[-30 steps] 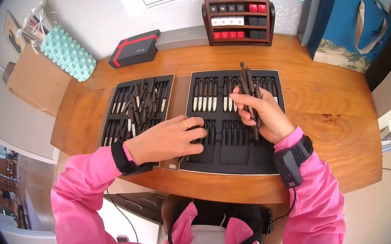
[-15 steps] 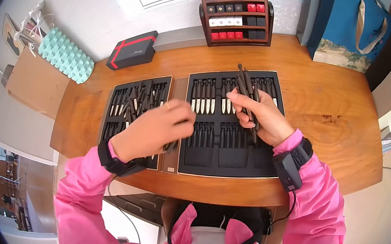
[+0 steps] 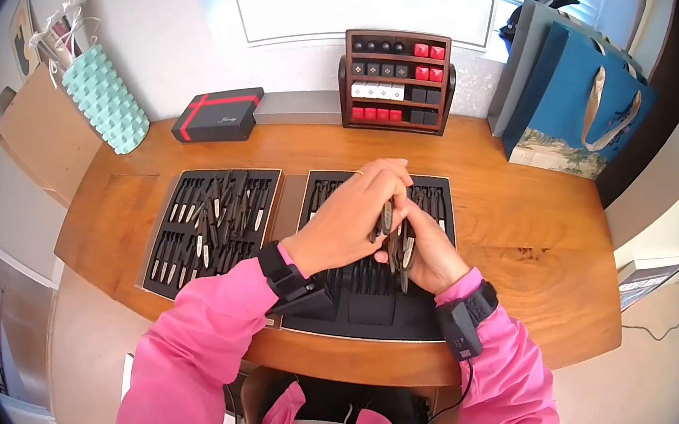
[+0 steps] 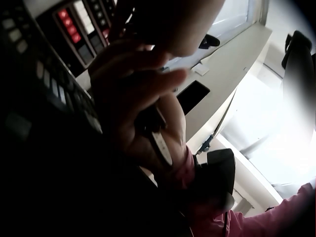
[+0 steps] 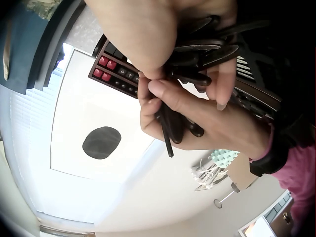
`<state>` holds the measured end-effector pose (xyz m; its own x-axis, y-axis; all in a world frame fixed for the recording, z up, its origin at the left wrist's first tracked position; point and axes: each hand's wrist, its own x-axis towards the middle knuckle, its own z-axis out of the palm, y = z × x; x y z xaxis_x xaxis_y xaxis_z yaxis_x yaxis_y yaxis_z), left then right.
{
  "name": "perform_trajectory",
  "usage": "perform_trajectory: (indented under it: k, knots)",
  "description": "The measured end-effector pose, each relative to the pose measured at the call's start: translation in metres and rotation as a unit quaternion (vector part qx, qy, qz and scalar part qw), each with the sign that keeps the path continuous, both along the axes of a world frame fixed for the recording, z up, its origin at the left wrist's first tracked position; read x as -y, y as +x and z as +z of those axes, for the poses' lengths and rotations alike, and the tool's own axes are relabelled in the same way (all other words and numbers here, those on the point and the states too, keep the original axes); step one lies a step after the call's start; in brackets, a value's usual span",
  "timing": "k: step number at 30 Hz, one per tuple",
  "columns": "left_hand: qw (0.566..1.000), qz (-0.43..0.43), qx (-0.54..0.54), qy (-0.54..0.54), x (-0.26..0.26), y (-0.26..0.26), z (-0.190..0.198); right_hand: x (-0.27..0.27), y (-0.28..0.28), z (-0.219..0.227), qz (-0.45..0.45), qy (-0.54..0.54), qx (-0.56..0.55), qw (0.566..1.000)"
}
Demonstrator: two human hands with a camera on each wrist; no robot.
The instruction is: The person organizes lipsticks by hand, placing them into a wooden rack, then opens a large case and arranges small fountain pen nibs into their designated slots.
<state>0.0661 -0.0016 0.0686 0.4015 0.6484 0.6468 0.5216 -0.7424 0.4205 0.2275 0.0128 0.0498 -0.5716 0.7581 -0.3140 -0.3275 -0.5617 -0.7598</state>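
My left hand [image 3: 353, 218] meets my right hand [image 3: 433, 256] above the right-hand black tray [image 3: 363, 331]. Between the fingers and palm of my right hand is a bundle of slim dark sticks [image 3: 399, 262], some with pale ends. More dark sticks [image 5: 172, 123] poke out under the curled fingers and thumb of my left hand, as the right wrist view shows. The thumb and fingertips of my left hand are right at the right hand's thumb. Both hands hide part of the tray, whose slots hold rows of similar sticks.
A second black tray [image 3: 147, 273] lies to the left, with a loose pile of sticks [image 3: 219, 212] across its rows. Behind stand a dark gift box [image 3: 217, 115] with red ribbon, a wooden rack [image 3: 391, 127] of small keycap-like pieces, and a blue paper bag [image 3: 570, 96].
My left hand has moved from near the left tray, up and right, to my right hand. The head view has tilted up. My right hand still holds its bundle.
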Motion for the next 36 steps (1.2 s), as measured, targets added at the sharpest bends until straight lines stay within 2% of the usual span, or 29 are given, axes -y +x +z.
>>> perform_trajectory:
  k: [1,4,7,9,11,15,19,21,25,27,28,30,33,35,36]
  knots:
    - [1.000,0.000,0.001,-0.001,0.000,0.003,-0.003,-0.002,0.002,-0.005,0.000,0.001,0.001,1.000]
    - [0.998,0.012,-0.009,-0.057,0.003,0.007,-0.006,-0.010,0.006,-0.022,0.059,-0.004,-0.133,0.989]
    - [0.994,0.012,-0.020,-0.110,0.003,0.006,-0.008,-0.010,0.005,-0.030,0.049,0.000,-0.143,0.988]
    - [0.993,-0.002,-0.029,-0.110,0.005,0.007,-0.006,-0.006,0.006,-0.022,0.060,0.015,-0.135,0.989]
    - [0.995,-0.011,-0.027,-0.091,0.005,0.009,-0.008,0.000,0.001,-0.007,-0.016,-0.029,-0.055,0.998]
    - [0.997,-0.041,-0.036,-0.054,0.004,0.005,-0.013,0.001,0.001,-0.004,-0.021,-0.024,-0.059,0.998]
    - [0.994,-0.005,-0.072,-0.087,0.009,0.002,-0.012,0.008,-0.001,0.002,-0.048,-0.005,-0.051,0.998]
    - [0.989,-0.058,0.004,-0.133,0.006,-0.001,-0.017,0.001,0.000,-0.006,0.028,0.011,-0.073,0.997]
    - [0.983,-0.060,0.031,-0.170,0.009,0.001,-0.017,0.005,0.003,-0.002,0.018,0.012,-0.041,0.999]
    - [0.959,-0.101,0.149,-0.219,0.010,0.005,-0.018,-0.004,0.007,-0.015,0.030,0.022,-0.048,0.998]
    - [0.959,-0.101,0.150,-0.218,0.013,0.007,-0.016,-0.007,0.009,-0.019,0.042,0.032,-0.055,0.997]
    - [0.932,-0.117,0.218,-0.265,0.019,0.011,-0.011,-0.001,0.006,-0.010,0.024,0.040,-0.053,0.998]
    - [0.925,-0.135,0.266,-0.236,0.015,0.012,-0.016,-0.001,0.007,-0.007,0.009,0.053,-0.041,0.998]
    - [0.925,-0.101,0.287,-0.226,0.013,0.011,-0.016,0.000,0.005,-0.009,0.014,0.059,-0.030,0.998]
    - [0.924,-0.067,0.308,-0.215,0.013,0.010,-0.016,0.003,0.002,-0.010,-0.019,0.112,-0.028,0.993]
